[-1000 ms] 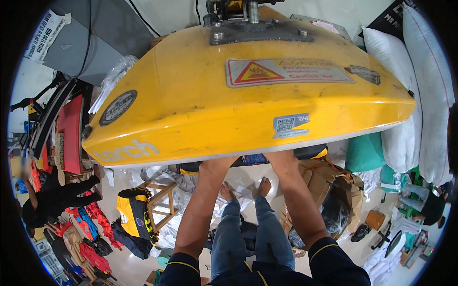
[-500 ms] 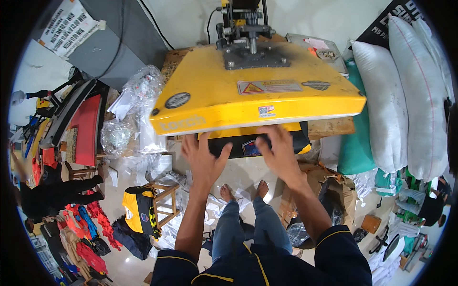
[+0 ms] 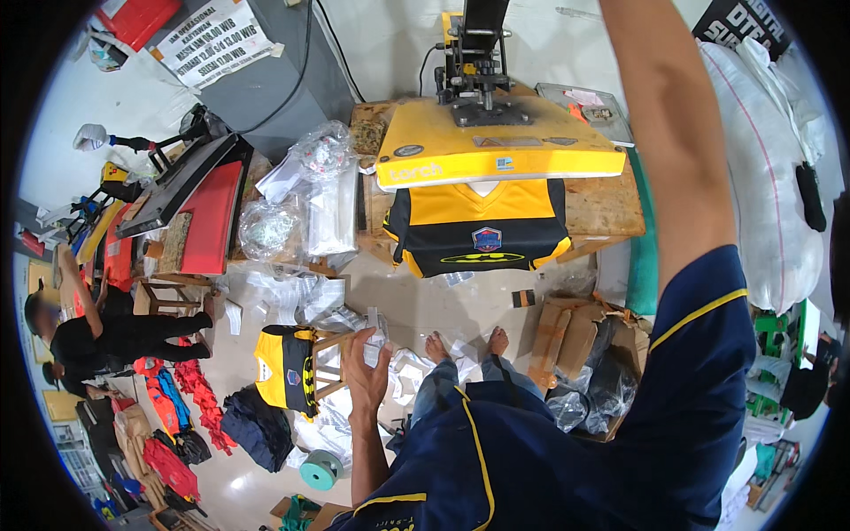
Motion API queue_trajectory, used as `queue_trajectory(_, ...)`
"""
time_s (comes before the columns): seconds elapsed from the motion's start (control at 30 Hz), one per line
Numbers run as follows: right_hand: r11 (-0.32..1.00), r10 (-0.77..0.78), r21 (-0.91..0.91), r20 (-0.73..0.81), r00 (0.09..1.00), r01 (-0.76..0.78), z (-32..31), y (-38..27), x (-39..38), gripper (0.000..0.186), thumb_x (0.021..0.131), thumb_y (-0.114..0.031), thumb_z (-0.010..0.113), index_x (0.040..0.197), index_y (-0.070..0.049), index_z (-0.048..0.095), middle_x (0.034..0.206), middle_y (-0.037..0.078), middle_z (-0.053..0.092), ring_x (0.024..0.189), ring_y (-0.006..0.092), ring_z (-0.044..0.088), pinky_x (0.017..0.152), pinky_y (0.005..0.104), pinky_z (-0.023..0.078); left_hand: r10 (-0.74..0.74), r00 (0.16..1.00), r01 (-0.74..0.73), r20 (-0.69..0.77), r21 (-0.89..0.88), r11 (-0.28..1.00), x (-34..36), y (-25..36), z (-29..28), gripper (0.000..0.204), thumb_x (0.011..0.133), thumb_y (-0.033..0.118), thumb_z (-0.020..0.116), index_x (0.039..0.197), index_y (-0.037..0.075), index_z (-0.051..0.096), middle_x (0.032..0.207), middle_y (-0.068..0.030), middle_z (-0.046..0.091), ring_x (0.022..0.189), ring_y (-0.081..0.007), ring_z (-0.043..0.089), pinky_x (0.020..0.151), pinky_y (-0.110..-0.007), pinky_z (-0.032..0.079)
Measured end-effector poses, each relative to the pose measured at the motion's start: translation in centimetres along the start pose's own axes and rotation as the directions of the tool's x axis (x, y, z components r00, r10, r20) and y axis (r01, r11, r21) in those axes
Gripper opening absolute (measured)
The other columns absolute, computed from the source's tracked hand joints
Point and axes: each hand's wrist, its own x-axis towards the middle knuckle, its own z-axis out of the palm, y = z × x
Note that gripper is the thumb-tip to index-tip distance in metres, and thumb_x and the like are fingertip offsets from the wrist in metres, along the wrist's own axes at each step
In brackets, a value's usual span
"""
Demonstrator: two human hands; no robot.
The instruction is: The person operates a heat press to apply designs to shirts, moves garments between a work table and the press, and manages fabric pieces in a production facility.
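Holds left hand [image 3: 365, 376] empty and low, with thumb and fingers parted, near the wooden stool [image 3: 331, 342]; stretches right forearm [image 3: 668, 133] up past the top edge, well apart from the left; cannot tell the state of the right hand, out of view; has the yellow-and-black jersey [image 3: 469, 217] partly under the yellow upper platen [image 3: 505, 165] of the heat press [image 3: 485, 88], with crest [image 3: 486, 239] exposed; shows a second jersey [image 3: 288, 367] draped on the stool, and a wooden workbench [image 3: 606, 208] behind the first.
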Motion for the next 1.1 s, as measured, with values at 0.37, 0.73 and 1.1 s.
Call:
queue_trajectory(0.37, 0.980, 0.023, -0.174, -0.375, 0.927, -0.095, 0.9, -16.2, -27.0, 0.046, 0.078, -0.050, 0.073, 0.089, -0.006, 0.064, 0.090, 0.007, 0.064, 0.075, 0.0270, 0.058, 0.072, 0.0401, 0.041, 0.196, 0.971, -0.225, -0.135, -0.253, 0.941, 10.3, 9.5, -1.6, 0.030, 0.089, 0.020, 0.069, 0.111, -0.001, 0.065, 0.112, -0.0182, 0.065, 0.105, -0.0315, 0.061, 0.094, -0.039, 0.045)
queue_trajectory(0.73, 0.975, 0.181, -0.063, -0.325, 0.928, -0.212, 12.4, -19.9, -49.7, 0.051, 0.085, -0.042, 0.058, 0.113, 0.000, 0.059, 0.104, 0.013, 0.055, 0.107, 0.0322, 0.049, 0.104, 0.0549, 0.023, 0.738, 0.613, -0.723, 0.284, -0.176, 0.668, 21.3, 18.4, 11.2, 0.027, 0.092, 0.025, 0.057, 0.107, 0.007, 0.071, 0.107, -0.0108, 0.071, 0.111, -0.0279, 0.064, 0.113, -0.050, 0.032)
queue_trajectory(1.1, 0.950, 0.183, -0.279, 0.121, 0.976, -0.144, 14.8, -21.2, -55.5, 0.070, 0.082, -0.040, 0.066, 0.135, 0.001, 0.047, 0.129, 0.020, 0.049, 0.122, 0.0432, 0.041, 0.109, 0.0630, 0.018, 0.820, 0.444, -0.896, 0.361, 0.177, 0.408, 21.4, 12.8, 15.0, 0.031, 0.089, 0.034, 0.056, 0.098, 0.008, 0.072, 0.105, -0.0064, 0.071, 0.120, -0.0282, 0.058, 0.115, -0.059, 0.022)
